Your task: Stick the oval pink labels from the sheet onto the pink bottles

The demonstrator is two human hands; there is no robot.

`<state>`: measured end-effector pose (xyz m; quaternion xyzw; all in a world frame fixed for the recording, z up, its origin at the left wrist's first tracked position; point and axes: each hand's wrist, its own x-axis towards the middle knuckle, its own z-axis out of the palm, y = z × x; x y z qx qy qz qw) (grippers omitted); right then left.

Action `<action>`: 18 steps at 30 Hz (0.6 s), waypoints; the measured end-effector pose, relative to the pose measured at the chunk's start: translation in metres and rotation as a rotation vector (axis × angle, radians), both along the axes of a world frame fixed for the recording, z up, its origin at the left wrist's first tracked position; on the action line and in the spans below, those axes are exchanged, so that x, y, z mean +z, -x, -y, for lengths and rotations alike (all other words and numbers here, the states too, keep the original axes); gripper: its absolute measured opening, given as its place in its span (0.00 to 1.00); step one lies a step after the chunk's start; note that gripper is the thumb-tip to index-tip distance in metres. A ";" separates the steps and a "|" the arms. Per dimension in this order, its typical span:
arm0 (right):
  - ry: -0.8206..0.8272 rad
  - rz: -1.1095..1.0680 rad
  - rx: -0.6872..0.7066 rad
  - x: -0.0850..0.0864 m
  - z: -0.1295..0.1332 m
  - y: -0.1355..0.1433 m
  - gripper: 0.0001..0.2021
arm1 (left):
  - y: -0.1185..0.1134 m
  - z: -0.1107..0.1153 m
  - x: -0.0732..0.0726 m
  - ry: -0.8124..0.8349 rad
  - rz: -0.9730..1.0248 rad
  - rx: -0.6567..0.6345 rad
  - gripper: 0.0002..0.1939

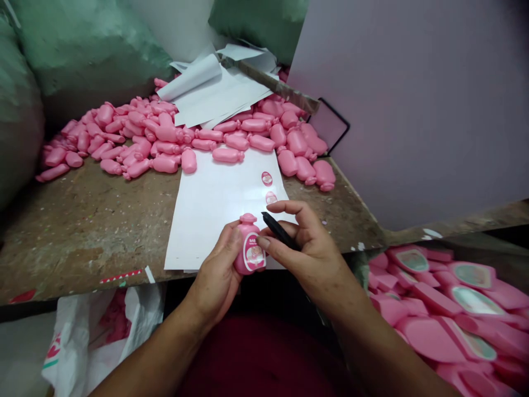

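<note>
Head camera view: the left hand (217, 278) is partly closed and grips a small pink plastic bottle (241, 263) by its left side, thumb on the body. The bottle is nearly upright above the near edge of a large white paper sheet (215, 204), its flared cap uppermost. An oval pink-and-white label (253, 252) is on its front face. The right hand (312, 245) is half open, with the index finger extended and curved. It holds a slim black pen-shaped tool (278, 229), tip directed to the far left. The right thumb is at the right edge of the label; contact pressure cannot be determined.

Two oval stickers (266, 178) are on the right part of the sheet. The sheet lies on a worn brown wooden table (82, 220). A heap of similar pink bottles (165, 132) covers the far part of the table, with loose white papers (223, 96) on top. Green sacks (86, 49) stand at the far left. A pale purple panel (413, 110) stands at the right. Larger pink plastic pieces (432, 336) are at the near right, below table level.
</note>
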<state>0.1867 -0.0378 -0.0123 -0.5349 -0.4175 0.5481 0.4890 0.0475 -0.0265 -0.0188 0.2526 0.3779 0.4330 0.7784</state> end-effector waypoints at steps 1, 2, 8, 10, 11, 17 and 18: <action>0.001 -0.008 -0.005 0.000 0.000 0.001 0.20 | 0.000 0.000 -0.001 -0.003 0.007 0.011 0.14; -0.001 -0.017 -0.008 0.000 0.000 0.001 0.20 | 0.000 0.000 -0.002 -0.007 0.011 0.021 0.15; -0.013 -0.018 -0.024 -0.003 0.000 0.002 0.20 | 0.000 0.003 -0.002 -0.032 -0.020 0.017 0.17; -0.015 -0.005 -0.033 -0.003 0.000 0.002 0.20 | 0.000 0.003 0.000 -0.037 -0.042 0.015 0.18; -0.017 0.000 -0.035 -0.002 -0.001 0.002 0.20 | 0.000 0.003 0.000 -0.039 -0.053 0.013 0.19; -0.019 -0.046 -0.027 -0.002 -0.002 0.002 0.19 | -0.001 -0.001 0.000 0.026 -0.015 0.013 0.14; -0.014 -0.064 -0.019 -0.002 -0.002 0.001 0.19 | -0.001 -0.002 0.000 0.059 0.003 0.006 0.13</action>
